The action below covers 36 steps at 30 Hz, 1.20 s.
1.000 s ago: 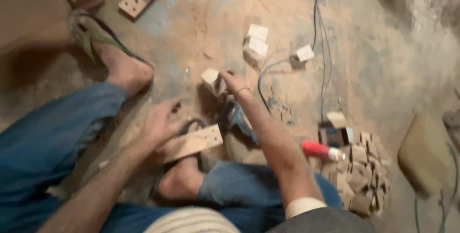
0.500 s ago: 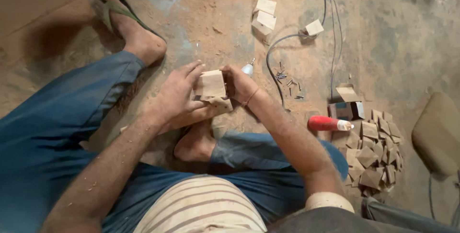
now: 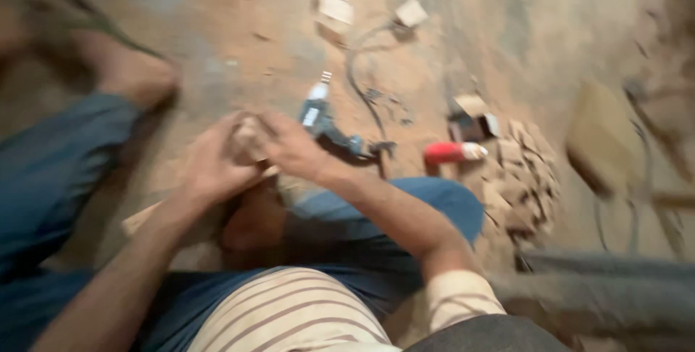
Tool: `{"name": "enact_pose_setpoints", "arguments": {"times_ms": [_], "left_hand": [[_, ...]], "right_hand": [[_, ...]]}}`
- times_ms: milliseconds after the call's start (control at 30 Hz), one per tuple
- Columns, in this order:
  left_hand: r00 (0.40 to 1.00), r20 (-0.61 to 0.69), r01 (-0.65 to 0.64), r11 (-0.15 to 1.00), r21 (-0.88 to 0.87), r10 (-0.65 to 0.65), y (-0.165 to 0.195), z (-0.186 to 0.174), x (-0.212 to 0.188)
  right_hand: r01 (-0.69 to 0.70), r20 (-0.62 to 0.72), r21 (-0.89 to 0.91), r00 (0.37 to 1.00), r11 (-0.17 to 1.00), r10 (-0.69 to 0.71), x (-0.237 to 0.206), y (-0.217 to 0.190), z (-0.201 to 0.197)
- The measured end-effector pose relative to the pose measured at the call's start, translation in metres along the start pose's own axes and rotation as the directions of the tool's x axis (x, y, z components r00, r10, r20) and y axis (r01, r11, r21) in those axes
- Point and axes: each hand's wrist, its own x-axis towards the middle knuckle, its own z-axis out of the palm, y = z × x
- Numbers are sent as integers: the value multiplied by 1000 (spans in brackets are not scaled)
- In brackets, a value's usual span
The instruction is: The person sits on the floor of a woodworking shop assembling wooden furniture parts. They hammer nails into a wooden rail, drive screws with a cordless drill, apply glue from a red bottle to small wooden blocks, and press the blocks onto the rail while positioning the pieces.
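Dusty concrete floor point(image 3: 217, 26), strewn with sawdust, fills the blurred head view, and a person sits on it in blue trousers and a striped shirt. Both hands meet just above the person's bent knee, closed around a small wooden block point(image 3: 248, 138). The left hand point(image 3: 210, 164) wraps its fingers over the block's left side; the right hand point(image 3: 289, 149) grips it from the right, thumb and fingers curled on it. How tightly each finger presses cannot be told through the blur.

Taking the block as landmark: just to its right lies a blue power drill point(image 3: 329, 124) with its bit pointing up and away, a dark cord point(image 3: 362, 77) looping off beyond it. Farther right of the block sits a small red cylinder with a white cap point(image 3: 452, 152), lying on its side. Beyond that is a heap of small wooden offcuts point(image 3: 525, 178), and at the heap's upper edge a small open box point(image 3: 470, 117), dark inside with a pale flap. Up and to the right of the block, near the frame's top, lie pale square pieces point(image 3: 333, 1) stacked together and one more pale square point(image 3: 411, 12) beside the cord. Below and left of the block, a flat wooden slat point(image 3: 141, 218) rests under the left forearm. Far up-left, a bare foot point(image 3: 134, 77) in a sandal rests on the floor.
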Motion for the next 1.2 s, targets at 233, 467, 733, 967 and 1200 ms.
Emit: {"name": "enact_pose_setpoints", "arguments": {"times_ms": [233, 467, 733, 967, 1200], "left_hand": [[977, 56, 198, 970, 144, -207, -20, 4, -14], [924, -31, 304, 783, -542, -380, -91, -6, -4], [909, 2, 378, 820, -429, -417, -70, -10, 2], [936, -200, 169, 865, -472, -291, -54, -7, 13], [941, -218, 115, 849, -516, -260, -63, -17, 16]], "right_hand": [[210, 22, -78, 978, 975, -209, -35, -27, -27], [-14, 85, -681, 992, 732, 98, -49, 129, -185], [-231, -38, -968, 507, 94, 861, -106, 296, -278], [-301, -73, -951, 442, 71, 894, -101, 286, -267], [-498, -95, -856, 414, 138, 905, -110, 241, -278]]}}
